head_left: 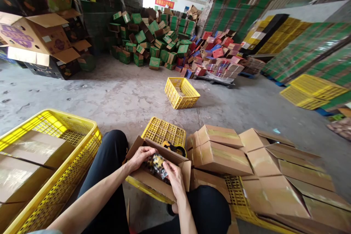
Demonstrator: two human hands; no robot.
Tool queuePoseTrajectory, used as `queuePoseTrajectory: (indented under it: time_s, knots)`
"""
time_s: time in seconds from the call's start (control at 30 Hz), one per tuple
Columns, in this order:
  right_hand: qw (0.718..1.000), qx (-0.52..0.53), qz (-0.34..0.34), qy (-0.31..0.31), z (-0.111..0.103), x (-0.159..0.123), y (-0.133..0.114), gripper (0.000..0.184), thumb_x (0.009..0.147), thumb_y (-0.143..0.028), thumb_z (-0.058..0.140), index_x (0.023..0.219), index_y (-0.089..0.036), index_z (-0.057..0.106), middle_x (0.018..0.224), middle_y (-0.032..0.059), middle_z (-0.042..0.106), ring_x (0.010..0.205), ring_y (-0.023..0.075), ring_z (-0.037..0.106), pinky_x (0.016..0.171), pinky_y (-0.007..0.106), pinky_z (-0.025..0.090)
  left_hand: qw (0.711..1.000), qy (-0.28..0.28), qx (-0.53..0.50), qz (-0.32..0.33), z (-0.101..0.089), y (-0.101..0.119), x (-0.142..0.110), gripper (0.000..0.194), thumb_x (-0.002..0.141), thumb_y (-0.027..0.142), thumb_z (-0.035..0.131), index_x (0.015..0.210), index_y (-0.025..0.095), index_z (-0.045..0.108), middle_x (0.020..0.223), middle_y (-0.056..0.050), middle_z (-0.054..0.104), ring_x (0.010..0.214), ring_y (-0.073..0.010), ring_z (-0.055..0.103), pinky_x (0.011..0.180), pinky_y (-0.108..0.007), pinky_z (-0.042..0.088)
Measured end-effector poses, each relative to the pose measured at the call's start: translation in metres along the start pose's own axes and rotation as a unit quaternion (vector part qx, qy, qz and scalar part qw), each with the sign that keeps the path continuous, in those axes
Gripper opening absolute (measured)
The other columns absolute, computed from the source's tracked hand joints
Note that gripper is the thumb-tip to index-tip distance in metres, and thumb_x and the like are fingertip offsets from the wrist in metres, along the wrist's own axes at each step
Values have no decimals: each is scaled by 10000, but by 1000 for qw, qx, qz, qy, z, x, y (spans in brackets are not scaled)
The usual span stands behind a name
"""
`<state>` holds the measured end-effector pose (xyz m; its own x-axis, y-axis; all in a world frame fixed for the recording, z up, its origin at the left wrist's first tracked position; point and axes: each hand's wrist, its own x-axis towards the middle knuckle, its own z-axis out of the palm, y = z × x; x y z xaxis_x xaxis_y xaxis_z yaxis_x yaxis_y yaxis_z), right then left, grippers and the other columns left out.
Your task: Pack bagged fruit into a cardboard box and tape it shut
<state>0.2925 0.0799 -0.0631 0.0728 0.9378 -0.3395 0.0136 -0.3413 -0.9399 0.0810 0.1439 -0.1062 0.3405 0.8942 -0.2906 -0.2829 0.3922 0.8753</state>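
Packet (158, 163), glossy, crinkled, yellow and dark, in closed pinch of both hands (174, 177)

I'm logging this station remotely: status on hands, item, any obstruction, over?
Left hand and right hand both pinching clear plastic packet. Packet at mouth of open cardboard box. Orange-and-black tool beyond box's far side, not blocking hands.

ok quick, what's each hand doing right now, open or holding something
Left hand: closed, fingers pinching one edge of a clear plastic packet over the open cardboard box.
Right hand: closed, holding the same packet's other side.
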Motion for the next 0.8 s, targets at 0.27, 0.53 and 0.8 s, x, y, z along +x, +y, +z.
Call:
queuePoseTrajectory:
  time_s: [0.27, 0.53, 0.8]
  knots:
    - [1000, -13, -15, 8, 1, 0, -1, 555, 762, -731, 805, 947, -216, 892, 750, 35, 805, 694, 251, 733, 597, 300, 590, 999, 8, -47, 1, 1, 0, 4, 537, 730, 634, 905, 861, 129, 781, 787, -51, 710, 681, -137, 602, 671, -239, 445]
    - [988, -78, -71, 113, -14, 11, 2, 478, 692, -699, 854, 933, -291, 908, 921, 78, 872, 978, 395, 800, 910, 439, 643, 999, 28, 3, -44, -3, 1, 2, 702, 714, 723, 872, 1104, 145, 783, 1155, -162, 769, 994, -250, 728, 872, -337, 564]
    - [990, -73, -120, -10, 5, 1, 0, 495, 768, -632, 851, 1119, -283, 872, 1359, 101, 772, 1260, 377, 725, 1015, 449, 642, 985, -152, 12, -83, 1, 7, -9, 600, 797, 550, 898, 1266, 201, 764, 1296, -136, 742, 1199, -274, 695, 1030, -362, 528]
